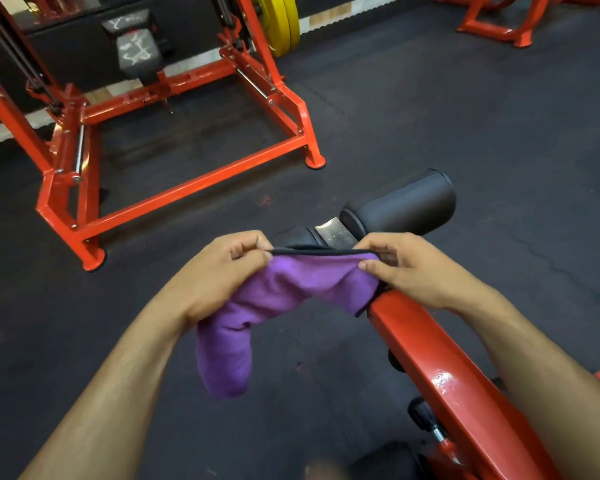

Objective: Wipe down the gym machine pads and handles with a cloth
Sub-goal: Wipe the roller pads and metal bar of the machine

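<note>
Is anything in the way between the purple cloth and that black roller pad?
Nothing visible. Both hands hold the purple cloth stretched just in front of the black cylindrical roller pad, with only open space between.

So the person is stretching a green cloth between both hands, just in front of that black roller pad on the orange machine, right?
Not quite: the cloth is purple with a dark edge, not green. The rest holds. The head view shows the left hand and right hand each pinching its top edge, just in front of the black roller pad on the orange machine arm.
</note>
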### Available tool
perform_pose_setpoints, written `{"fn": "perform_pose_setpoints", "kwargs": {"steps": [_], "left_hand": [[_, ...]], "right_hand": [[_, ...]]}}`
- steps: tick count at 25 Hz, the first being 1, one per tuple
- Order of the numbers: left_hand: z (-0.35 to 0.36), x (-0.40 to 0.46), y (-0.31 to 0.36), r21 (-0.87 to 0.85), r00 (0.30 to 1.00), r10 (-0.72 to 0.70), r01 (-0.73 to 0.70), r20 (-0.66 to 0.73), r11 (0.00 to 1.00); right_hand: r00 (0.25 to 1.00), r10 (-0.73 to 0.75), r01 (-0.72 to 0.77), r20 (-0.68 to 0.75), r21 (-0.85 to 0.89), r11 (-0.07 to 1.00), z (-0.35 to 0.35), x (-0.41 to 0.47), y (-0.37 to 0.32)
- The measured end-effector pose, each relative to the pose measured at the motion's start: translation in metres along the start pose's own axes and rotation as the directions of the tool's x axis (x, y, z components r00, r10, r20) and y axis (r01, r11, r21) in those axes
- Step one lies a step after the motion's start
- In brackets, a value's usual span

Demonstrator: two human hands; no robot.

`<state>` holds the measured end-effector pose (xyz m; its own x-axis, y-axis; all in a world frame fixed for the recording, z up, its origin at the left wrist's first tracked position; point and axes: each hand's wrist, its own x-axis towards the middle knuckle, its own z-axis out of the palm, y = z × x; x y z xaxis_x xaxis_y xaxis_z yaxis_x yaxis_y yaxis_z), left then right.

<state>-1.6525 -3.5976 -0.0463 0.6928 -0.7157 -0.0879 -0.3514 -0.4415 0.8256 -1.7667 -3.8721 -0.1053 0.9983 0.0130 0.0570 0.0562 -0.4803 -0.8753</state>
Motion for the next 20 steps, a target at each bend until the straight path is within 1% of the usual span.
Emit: {"fn": "perform_pose_setpoints", "kwargs": {"steps": [2,3,4,6,7,9,10,11,12,13,14,15,16,17,18,19,20], "left_hand": [[-0.003,-0.001,-0.007,0.195,0.993,-0.041,0.019,0.111,0.981],[-0.003,-0.001,-0.01,0.225,0.988,-0.043,0.009,0.147,0.974],[-0.001,-0.001,-0.012,0.211,0.987,-0.029,-0.006,0.159,0.977],[0.003,-0.002,-0.011,0.104,0.989,0.008,-0.024,0.147,0.994],[0.005,-0.003,-0.008,0.017,0.991,0.018,-0.02,0.129,1.0],[0.008,-0.003,0.0,-0.175,0.999,0.007,0.002,0.051,0.985],[0.009,-0.002,0.004,-0.267,1.0,-0.016,0.013,-0.006,0.963],[0.01,-0.001,0.008,-0.36,0.997,-0.046,0.021,-0.06,0.933],[0.012,-0.001,0.013,-0.452,0.991,-0.079,0.022,-0.106,0.891],[0.014,0.0,0.018,-0.54,0.983,-0.116,0.02,-0.145,0.842],[0.017,0.0,0.023,-0.618,0.973,-0.158,0.021,-0.168,0.786],[0.018,-0.001,0.027,-0.684,0.963,-0.202,0.028,-0.176,0.729],[0.019,-0.002,0.031,-0.736,0.957,-0.238,0.04,-0.167,0.676],[0.018,-0.003,0.033,-0.776,0.952,-0.265,0.053,-0.15,0.628],[0.017,-0.005,0.032,-0.8,0.948,-0.289,0.066,-0.136,0.596],[0.014,-0.007,0.03,-0.806,0.942,-0.309,0.077,-0.135,0.587],[0.01,-0.008,0.027,-0.802,0.936,-0.323,0.083,-0.142,0.591]], "right_hand": [[0.992,0.006,0.006,-0.13,0.094,0.996,-0.002,0.002,-0.001],[0.983,-0.005,0.021,-0.183,0.089,0.996,-0.003,0.003,-0.001],[0.975,-0.025,0.036,-0.219,0.044,0.998,-0.002,0.003,-0.002],[0.952,-0.072,0.043,-0.298,-0.103,0.994,0.001,0.003,-0.004],[0.923,-0.073,0.012,-0.377,-0.162,0.987,0.001,0.002,-0.006],[0.829,0.006,-0.107,-0.559,-0.147,0.983,0.002,0.0,-0.013],[0.777,0.055,-0.165,-0.627,-0.118,0.979,0.004,-0.002,-0.017],[0.748,0.132,-0.225,-0.651,-0.062,0.972,0.006,-0.004,-0.021],[0.767,0.237,-0.268,-0.597,0.038,0.963,0.008,-0.005,-0.025],[0.819,0.357,-0.314,-0.45,0.17,0.934,0.013,-0.006,-0.032],[0.861,0.464,-0.398,-0.208,0.293,0.869,0.024,-0.009,-0.039],[0.852,0.52,-0.505,0.057,0.346,0.79,0.039,-0.012,-0.046],[0.814,0.522,-0.58,0.253,0.35,0.735,0.057,-0.015,-0.048],[0.785,0.501,-0.616,0.364,0.376,0.692,0.074,-0.017,-0.047],[0.784,0.463,-0.617,0.413,0.437,0.655,0.089,-0.018,-0.047],[0.816,0.402,-0.577,0.416,0.528,0.623,0.098,-0.016,-0.043],[0.862,0.326,-0.506,0.388,0.625,0.595,0.101,-0.011,-0.043]]}}
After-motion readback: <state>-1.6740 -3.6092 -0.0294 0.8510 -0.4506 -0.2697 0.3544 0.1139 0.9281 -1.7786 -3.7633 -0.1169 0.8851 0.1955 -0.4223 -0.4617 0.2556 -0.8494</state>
